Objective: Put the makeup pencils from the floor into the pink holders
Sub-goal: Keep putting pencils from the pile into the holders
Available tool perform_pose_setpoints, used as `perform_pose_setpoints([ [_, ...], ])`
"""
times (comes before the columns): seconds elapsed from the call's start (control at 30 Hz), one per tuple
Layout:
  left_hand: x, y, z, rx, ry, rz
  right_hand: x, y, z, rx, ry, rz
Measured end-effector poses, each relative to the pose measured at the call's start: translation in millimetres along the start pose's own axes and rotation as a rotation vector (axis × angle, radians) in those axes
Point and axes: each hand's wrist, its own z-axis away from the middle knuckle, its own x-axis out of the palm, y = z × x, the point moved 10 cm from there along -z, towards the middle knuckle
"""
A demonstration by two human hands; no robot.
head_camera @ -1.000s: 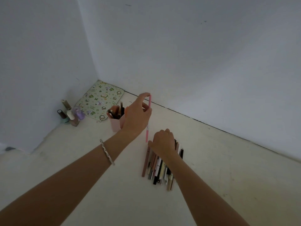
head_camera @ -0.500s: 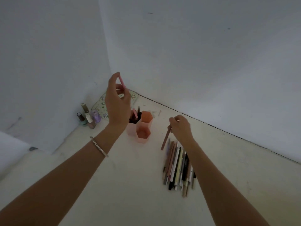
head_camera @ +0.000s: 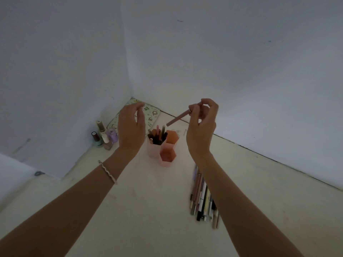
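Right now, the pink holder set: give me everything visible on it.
The pink holder set is three joined hexagonal cups of what looks like matte pink plastic, standing upright on the pale floor near the room corner. The left cup holds several pencils on end; the back cup and the shorter front cup look empty. Neither hand touches it: the left hand hovers beside it, open.

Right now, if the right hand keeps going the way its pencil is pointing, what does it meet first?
Probably the pink holders. The right hand holds a pinkish pencil whose tip points down-left toward them, nearest the pencil-filled cell. Depth is unclear from this view, so it might land in the empty rear cell instead.
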Motion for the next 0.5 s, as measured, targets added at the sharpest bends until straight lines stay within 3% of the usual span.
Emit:
perform_pose_setpoints([
  [0.2,-5,8,-5,-0.084,0.0,0.153,60,18,41,-0.092,-0.392,0.339],
  [0.27,-1,12,-2,-0.106,-0.025,0.189,69,20,57,-0.245,-0.473,0.492],
  [0.33,5,21,4,-0.098,-0.046,0.198,61,23,62,-0.307,-0.428,0.541],
  [0.43,23,47,22,-0.033,-0.113,0.193,22,29,43,-0.196,-0.239,0.479],
  [0.5,53,62,47,-0.018,-0.26,0.175,-2,38,30,-0.121,-0.181,0.461],
])
